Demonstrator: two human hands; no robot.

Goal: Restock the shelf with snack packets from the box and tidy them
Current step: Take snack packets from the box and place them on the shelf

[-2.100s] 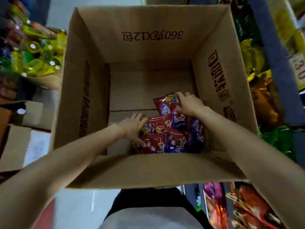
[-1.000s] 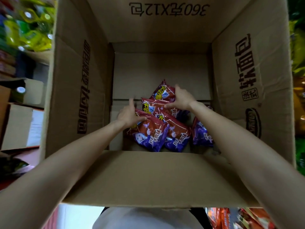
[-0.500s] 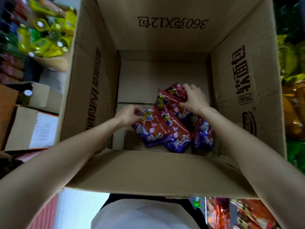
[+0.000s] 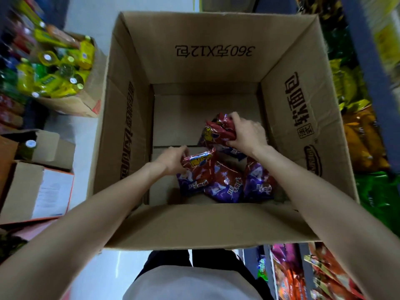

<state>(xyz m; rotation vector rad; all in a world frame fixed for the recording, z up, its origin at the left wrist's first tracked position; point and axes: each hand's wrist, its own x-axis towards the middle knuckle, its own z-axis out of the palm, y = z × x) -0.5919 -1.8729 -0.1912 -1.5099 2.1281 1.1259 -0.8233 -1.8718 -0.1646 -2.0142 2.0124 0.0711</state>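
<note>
A large open cardboard box [image 4: 216,224] stands on the floor in front of me. At its bottom lie several red-and-purple snack packets [image 4: 225,182], bunched toward the near right corner. My left hand [image 4: 173,160] pinches the top edge of one packet [image 4: 197,169] on the left of the pile. Farther back, my right hand [image 4: 246,133] is closed around the crumpled tops of one or two packets [image 4: 216,132], lifted a little above the rest. The far half of the box floor is bare cardboard.
The shelf [image 4: 363,131] on the right holds yellow, orange and green packets, with more red packets [image 4: 303,276] lower down. On the left, an open carton of yellow bottles [image 4: 56,72] and smaller cardboard boxes [image 4: 36,189] stand on the pale floor.
My right hand has gathered packet tops into a tighter grip and raised them slightly. My left hand has closed on the left packet's top edge. The view has pulled back from the box.
</note>
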